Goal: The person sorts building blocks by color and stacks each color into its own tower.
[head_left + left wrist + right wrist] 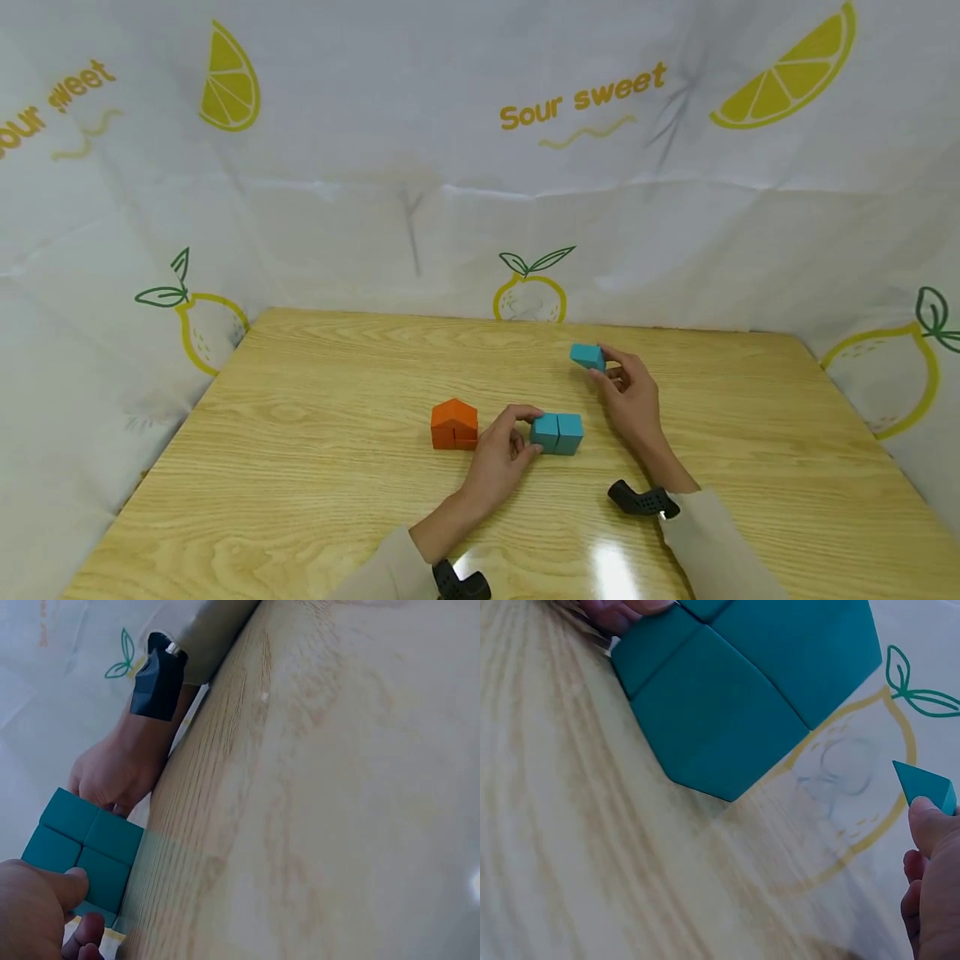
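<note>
Several blue blocks (567,429) stand tightly together on the wooden table, their front faces forming a two-by-two pattern in the left wrist view. At their left end my left hand (497,462) pinches the group, with the thumb (71,887) against a front face. Farther back and to the right, my right hand (632,398) holds a blue wedge-shaped block (928,785) between thumb and fingers, apart from the group. Left of my left hand sits a small orange block group (454,423) with a peaked top.
The wooden table (315,392) extends on all sides of the blocks. Behind it and at both sides hangs a white cloth (360,242) printed with lemons and lettering. A black wrist strap (643,500) is on my right wrist, another (461,582) on my left.
</note>
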`<action>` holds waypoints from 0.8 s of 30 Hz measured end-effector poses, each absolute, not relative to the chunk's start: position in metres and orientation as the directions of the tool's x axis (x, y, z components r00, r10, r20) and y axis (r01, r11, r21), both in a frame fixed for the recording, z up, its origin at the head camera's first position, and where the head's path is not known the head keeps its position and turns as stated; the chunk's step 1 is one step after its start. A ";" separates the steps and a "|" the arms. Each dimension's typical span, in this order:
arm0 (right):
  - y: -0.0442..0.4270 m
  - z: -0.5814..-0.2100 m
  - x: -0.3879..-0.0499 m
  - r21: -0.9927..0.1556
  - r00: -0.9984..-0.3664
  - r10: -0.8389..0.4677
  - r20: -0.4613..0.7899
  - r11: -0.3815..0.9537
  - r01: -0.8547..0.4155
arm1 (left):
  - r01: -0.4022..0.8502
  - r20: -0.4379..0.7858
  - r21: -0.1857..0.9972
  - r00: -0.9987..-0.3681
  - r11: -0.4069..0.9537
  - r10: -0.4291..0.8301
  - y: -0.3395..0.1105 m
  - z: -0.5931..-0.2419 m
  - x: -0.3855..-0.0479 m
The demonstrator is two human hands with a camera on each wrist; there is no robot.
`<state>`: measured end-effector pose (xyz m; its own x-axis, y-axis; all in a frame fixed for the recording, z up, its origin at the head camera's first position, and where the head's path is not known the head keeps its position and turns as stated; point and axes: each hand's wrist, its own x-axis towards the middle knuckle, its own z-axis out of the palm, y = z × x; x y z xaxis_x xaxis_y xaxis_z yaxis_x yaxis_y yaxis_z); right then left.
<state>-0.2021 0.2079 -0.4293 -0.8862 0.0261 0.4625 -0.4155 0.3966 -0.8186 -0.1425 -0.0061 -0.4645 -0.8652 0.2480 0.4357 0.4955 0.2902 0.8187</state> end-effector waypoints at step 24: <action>0.213 -0.436 -0.170 -0.808 -0.861 -0.079 0.503 0.310 -0.501 | 0.499 0.439 0.820 -0.863 0.280 0.252 -0.006 -0.464 -0.142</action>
<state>-0.1703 0.2129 -0.4363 -0.8607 -0.0791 0.5030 -0.5007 0.3105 -0.8080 -0.1418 -0.0062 -0.4641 -0.8627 0.2516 0.4388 0.4989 0.2800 0.8202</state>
